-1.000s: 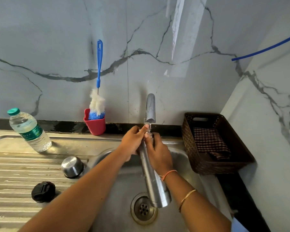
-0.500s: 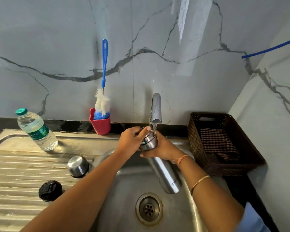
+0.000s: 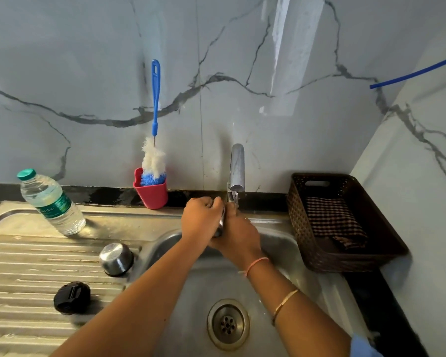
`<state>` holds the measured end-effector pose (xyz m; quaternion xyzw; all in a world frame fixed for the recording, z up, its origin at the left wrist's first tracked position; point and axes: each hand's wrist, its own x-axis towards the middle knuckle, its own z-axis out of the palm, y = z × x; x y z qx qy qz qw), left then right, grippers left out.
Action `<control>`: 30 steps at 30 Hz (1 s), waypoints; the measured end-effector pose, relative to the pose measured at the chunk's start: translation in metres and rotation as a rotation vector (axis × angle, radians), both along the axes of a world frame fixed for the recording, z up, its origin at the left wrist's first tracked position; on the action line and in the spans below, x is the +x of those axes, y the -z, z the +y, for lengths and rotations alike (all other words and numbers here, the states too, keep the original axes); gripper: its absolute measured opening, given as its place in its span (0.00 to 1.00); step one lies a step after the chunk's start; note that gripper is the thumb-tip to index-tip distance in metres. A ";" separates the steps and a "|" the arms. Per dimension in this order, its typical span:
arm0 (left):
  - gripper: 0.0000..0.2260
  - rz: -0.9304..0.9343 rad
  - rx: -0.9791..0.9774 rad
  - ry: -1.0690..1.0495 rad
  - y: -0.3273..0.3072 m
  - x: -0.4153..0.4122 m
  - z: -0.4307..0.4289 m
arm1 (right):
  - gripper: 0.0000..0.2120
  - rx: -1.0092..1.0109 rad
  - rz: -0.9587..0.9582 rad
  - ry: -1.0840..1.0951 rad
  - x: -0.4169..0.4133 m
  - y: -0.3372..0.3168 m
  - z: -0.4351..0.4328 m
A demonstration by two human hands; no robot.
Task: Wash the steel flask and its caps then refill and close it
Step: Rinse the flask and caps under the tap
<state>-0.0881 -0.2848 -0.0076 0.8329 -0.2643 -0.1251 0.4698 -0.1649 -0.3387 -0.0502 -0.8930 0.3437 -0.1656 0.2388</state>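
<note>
Centre of frame, under the tap [image 3: 237, 167]: the left hand [image 3: 201, 217] and the right hand [image 3: 236, 235] were pressed together, fingers of both curled tight around the steel flask [image 3: 220, 224]. Only a thin sliver of steel showed between them; the rest of the body was hidden by the hands. It was held over the sink [image 3: 281, 243], its upper end just below the spout. A thin stream seemed to fall there, though it was too fine to be sure.

Lower left, on the ribbed drainboard [image 3: 23, 266]: the steel cap [image 3: 116, 258] lay mouth down, the black cap [image 3: 72, 297] just below it — both off the flask and apart from the hands. I could not tell whether either was wet.

The bottle brush [image 3: 153, 155] stood in the red cup [image 3: 151, 193] against the wall, left of the tap. A full water bottle [image 3: 52, 202], capped, stood at far left.

Judgement: early stage — the flask was being rinsed or rubbed. Left to do, as far as could be seen: both caps, the refill, fitting both caps.
</note>
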 end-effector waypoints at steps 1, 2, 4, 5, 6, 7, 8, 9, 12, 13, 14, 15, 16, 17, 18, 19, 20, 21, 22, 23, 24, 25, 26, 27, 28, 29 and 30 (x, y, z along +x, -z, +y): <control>0.20 0.012 0.053 -0.013 -0.003 0.001 0.001 | 0.34 -0.118 0.002 0.025 0.001 0.001 0.004; 0.22 -0.004 0.070 -0.013 -0.005 0.003 0.002 | 0.34 -0.145 -0.032 0.010 0.001 -0.002 0.006; 0.22 -0.047 -0.004 0.023 -0.006 0.008 0.006 | 0.34 0.059 -0.077 -0.099 -0.003 -0.013 -0.003; 0.20 -0.043 -0.071 0.053 -0.007 0.010 0.009 | 0.34 0.264 -0.077 -0.181 -0.006 -0.022 -0.012; 0.17 -0.012 -0.141 0.077 -0.005 0.012 0.013 | 0.35 0.479 -0.058 -0.253 -0.009 -0.030 -0.021; 0.14 0.045 -0.206 0.092 -0.003 0.011 0.015 | 0.35 0.630 -0.021 -0.303 -0.013 -0.037 -0.029; 0.13 0.119 -0.248 0.093 0.000 0.010 0.017 | 0.34 0.695 0.030 -0.343 -0.016 -0.043 -0.033; 0.13 0.200 -0.254 0.073 0.003 0.008 0.017 | 0.33 0.674 0.081 -0.362 -0.016 -0.045 -0.033; 0.13 0.349 -0.072 -0.063 0.004 0.008 0.009 | 0.33 0.174 0.171 -0.254 -0.007 -0.034 -0.011; 0.15 0.349 0.017 -0.097 0.002 0.009 0.006 | 0.34 -0.029 0.177 -0.183 -0.005 -0.025 0.000; 0.18 0.325 0.084 -0.110 -0.001 0.010 0.004 | 0.35 -0.156 0.137 -0.120 -0.003 -0.018 0.010; 0.20 0.282 0.108 -0.106 -0.003 0.011 0.003 | 0.37 -0.178 0.082 -0.087 -0.003 -0.011 0.014; 0.21 0.232 0.088 -0.081 -0.003 0.012 0.003 | 0.38 -0.098 0.027 -0.084 -0.003 -0.010 0.014; 0.21 0.190 0.034 -0.037 -0.003 0.012 0.004 | 0.39 0.079 -0.030 -0.108 -0.005 -0.012 0.007; 0.18 0.167 -0.034 0.017 -0.004 0.010 0.006 | 0.40 0.302 -0.064 -0.165 -0.008 -0.018 -0.001; 0.14 0.170 -0.089 0.072 -0.005 0.009 0.009 | 0.41 0.493 -0.067 -0.235 -0.011 -0.024 -0.010; 0.12 0.187 -0.115 0.117 -0.007 0.009 0.011 | 0.41 0.600 -0.047 -0.288 -0.015 -0.028 -0.017; 0.12 0.216 -0.107 0.140 -0.006 0.010 0.012 | 0.40 0.614 -0.013 -0.310 -0.017 -0.029 -0.020; 0.12 0.259 -0.068 0.137 -0.006 0.011 0.010 | 0.38 0.545 0.012 -0.287 -0.016 -0.027 -0.018; 0.12 0.318 -0.004 0.105 -0.005 0.013 0.008 | 0.36 0.382 0.036 -0.226 -0.014 -0.024 -0.014; 0.13 0.391 0.066 0.060 -0.006 0.013 0.006 | 0.35 0.172 0.065 -0.150 -0.011 -0.020 -0.007; 0.15 0.445 0.131 0.012 -0.007 0.014 0.004 | 0.35 -0.028 0.097 -0.088 -0.009 -0.013 0.001; 0.17 0.439 0.176 -0.021 -0.008 0.013 0.003 | 0.36 -0.169 0.098 -0.048 -0.007 -0.009 0.008; 0.18 0.391 0.188 -0.030 -0.008 0.013 0.002 | 0.38 -0.206 0.077 -0.037 -0.007 -0.006 0.011; 0.17 0.325 0.156 -0.021 -0.007 0.013 0.002 | 0.38 -0.132 0.053 -0.062 -0.008 -0.010 0.009; 0.14 0.273 0.083 0.011 -0.007 0.013 0.003 | 0.38 0.053 0.019 -0.113 -0.009 -0.017 0.002; 0.11 0.250 0.005 0.071 -0.009 0.013 0.005 | 0.38 0.297 -0.006 -0.189 -0.012 -0.025 -0.007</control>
